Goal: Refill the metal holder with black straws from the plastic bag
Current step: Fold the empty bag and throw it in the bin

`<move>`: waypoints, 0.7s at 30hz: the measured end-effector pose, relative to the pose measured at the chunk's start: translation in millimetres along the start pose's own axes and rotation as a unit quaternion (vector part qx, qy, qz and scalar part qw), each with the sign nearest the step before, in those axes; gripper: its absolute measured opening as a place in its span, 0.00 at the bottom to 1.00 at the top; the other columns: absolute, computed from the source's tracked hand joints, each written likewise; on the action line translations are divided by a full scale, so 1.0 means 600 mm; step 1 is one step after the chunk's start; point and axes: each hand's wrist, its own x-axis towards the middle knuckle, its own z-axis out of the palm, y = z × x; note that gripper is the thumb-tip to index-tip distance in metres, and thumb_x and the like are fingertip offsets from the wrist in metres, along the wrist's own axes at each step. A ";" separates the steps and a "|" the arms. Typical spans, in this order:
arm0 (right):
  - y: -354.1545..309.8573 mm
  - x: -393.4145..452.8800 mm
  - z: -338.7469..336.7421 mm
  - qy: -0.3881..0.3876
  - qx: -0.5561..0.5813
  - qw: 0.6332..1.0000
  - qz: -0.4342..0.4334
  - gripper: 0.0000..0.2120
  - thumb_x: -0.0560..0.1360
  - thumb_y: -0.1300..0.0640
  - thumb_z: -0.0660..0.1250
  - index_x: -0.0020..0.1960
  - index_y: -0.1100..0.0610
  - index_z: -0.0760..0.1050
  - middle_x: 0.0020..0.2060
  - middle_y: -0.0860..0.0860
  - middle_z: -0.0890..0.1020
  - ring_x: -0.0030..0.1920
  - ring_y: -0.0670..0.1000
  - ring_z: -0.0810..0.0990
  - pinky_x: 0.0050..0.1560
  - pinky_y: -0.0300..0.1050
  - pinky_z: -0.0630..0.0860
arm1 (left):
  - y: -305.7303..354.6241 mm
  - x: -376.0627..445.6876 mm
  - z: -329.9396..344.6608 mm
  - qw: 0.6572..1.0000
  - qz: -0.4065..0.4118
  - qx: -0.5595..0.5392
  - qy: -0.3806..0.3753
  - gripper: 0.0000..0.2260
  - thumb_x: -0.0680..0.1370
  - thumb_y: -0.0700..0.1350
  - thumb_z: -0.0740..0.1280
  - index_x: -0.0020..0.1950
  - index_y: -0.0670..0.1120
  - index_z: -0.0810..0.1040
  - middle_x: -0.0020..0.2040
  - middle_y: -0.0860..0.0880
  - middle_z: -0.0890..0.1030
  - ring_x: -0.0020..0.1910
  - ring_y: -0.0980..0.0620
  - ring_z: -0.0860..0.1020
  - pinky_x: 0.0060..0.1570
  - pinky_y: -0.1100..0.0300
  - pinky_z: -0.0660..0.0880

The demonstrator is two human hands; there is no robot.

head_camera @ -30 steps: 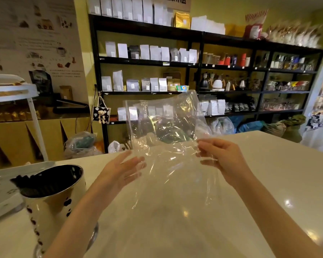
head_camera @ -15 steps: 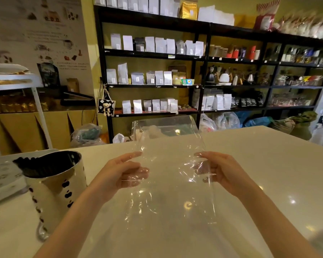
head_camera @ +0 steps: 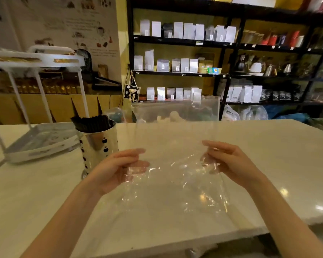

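Note:
A clear plastic bag (head_camera: pixel 175 138) is stretched upright above the white counter, and I see no straws inside it. My left hand (head_camera: pixel 117 169) pinches its left side and my right hand (head_camera: pixel 229 162) pinches its right side. To the left of my left hand stands the shiny metal holder (head_camera: pixel 98 146) with black cut-out marks. It is packed with black straws (head_camera: pixel 91 122) whose ends stick out above the rim.
A white rack with a tray base (head_camera: pixel 39 140) stands at the left of the white counter (head_camera: pixel 268 155). Dark shelves (head_camera: pixel 222 45) with white pouches and kettles fill the back wall. The counter's near edge runs across the lower right.
The bag has come down lower and is spread flatter between my hands. The view has shifted, so the holder sits further right and closer to my left hand.

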 end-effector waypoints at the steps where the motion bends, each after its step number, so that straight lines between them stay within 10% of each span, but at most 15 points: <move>1: -0.001 -0.008 0.013 -0.009 0.014 1.000 0.002 0.22 0.76 0.70 0.57 0.39 0.52 0.84 0.31 0.51 0.84 0.32 0.48 0.83 0.25 0.40 0.78 | 0.000 -0.015 -0.002 1.000 0.012 0.005 0.005 0.12 0.68 0.36 0.62 0.38 0.47 0.85 0.35 0.46 0.85 0.31 0.53 0.83 0.27 0.67 0.76; 9: 0.009 -0.104 0.139 -0.073 -0.013 0.996 0.053 0.14 0.75 0.62 0.58 0.38 0.59 0.80 0.37 0.51 0.83 0.37 0.50 0.82 0.34 0.49 0.81 | -0.021 -0.213 -0.064 0.998 0.053 0.001 -0.044 0.15 0.60 0.49 0.70 0.39 0.39 0.83 0.41 0.42 0.85 0.39 0.47 0.83 0.30 0.58 0.80; 14: 0.048 -0.176 0.228 -0.134 -0.123 0.980 0.076 0.21 0.69 0.71 0.67 0.53 0.49 0.78 0.44 0.52 0.80 0.39 0.52 0.79 0.40 0.44 0.79 | -0.055 -0.355 -0.093 0.980 -0.034 0.171 -0.101 0.17 0.59 0.51 0.76 0.42 0.43 0.84 0.37 0.50 0.85 0.30 0.57 0.80 0.29 0.66 0.76; 17: 0.082 -0.204 0.279 -0.184 -0.113 0.968 0.127 0.24 0.71 0.70 0.67 0.60 0.48 0.75 0.44 0.65 0.77 0.42 0.57 0.77 0.48 0.46 0.79 | -0.099 -0.420 -0.120 0.949 -0.138 0.227 -0.170 0.11 0.70 0.39 0.69 0.52 0.44 0.82 0.47 0.52 0.85 0.41 0.57 0.82 0.39 0.66 0.77; 21: 0.182 -0.224 0.335 -0.132 0.045 0.952 0.273 0.13 0.75 0.56 0.63 0.58 0.53 0.77 0.49 0.53 0.82 0.42 0.46 0.84 0.44 0.36 0.78 | -0.205 -0.471 -0.170 0.951 -0.231 0.162 -0.124 0.11 0.70 0.40 0.70 0.52 0.45 0.82 0.54 0.43 0.82 0.48 0.50 0.80 0.42 0.63 0.78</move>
